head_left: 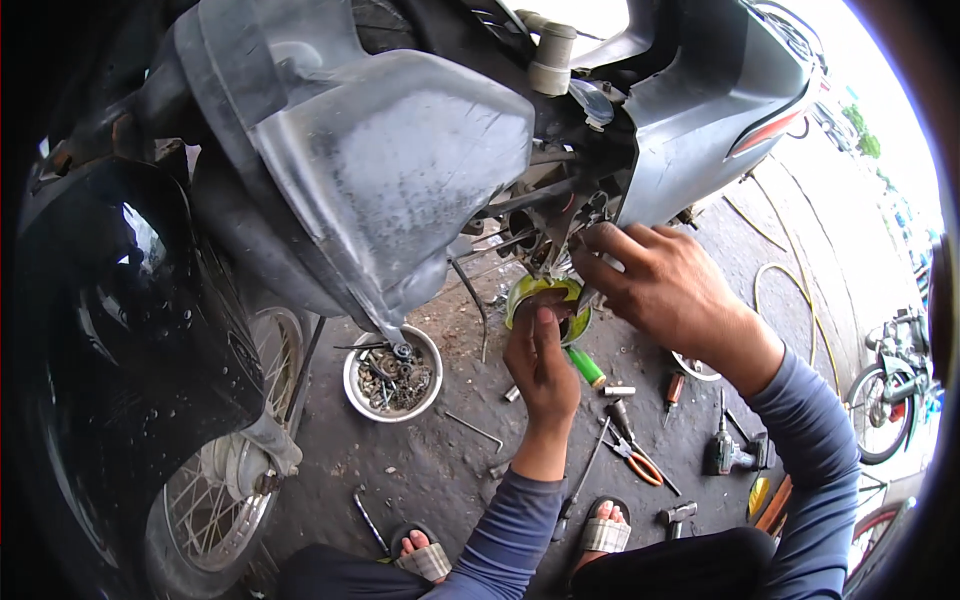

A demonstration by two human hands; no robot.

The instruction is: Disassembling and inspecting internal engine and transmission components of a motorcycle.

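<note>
Beside the grey body panel (400, 150) of a scooter, both my hands work close to its exposed metal parts (530, 235). My right hand (660, 285) is closed, its fingers curled against the lower end of those parts; a small dark edge shows under the fingertips, too little to name. Lower and to its left, my left hand (543, 360) has thumb and fingers pressed together, and what they hold cannot be made out. Just behind the left fingers stands a yellow-green bowl (518, 290), partly covered by them.
On the ground, a white bowl (436, 385) holds small metal parts. Around my feet lie orange-handled pliers (640, 466), a screwdriver (674, 392), a cordless drill (728, 450), a hammer (678, 514) and a green cylinder (586, 367). A spoked wheel (215, 500) stands at left; a hose (790, 270) runs at right.
</note>
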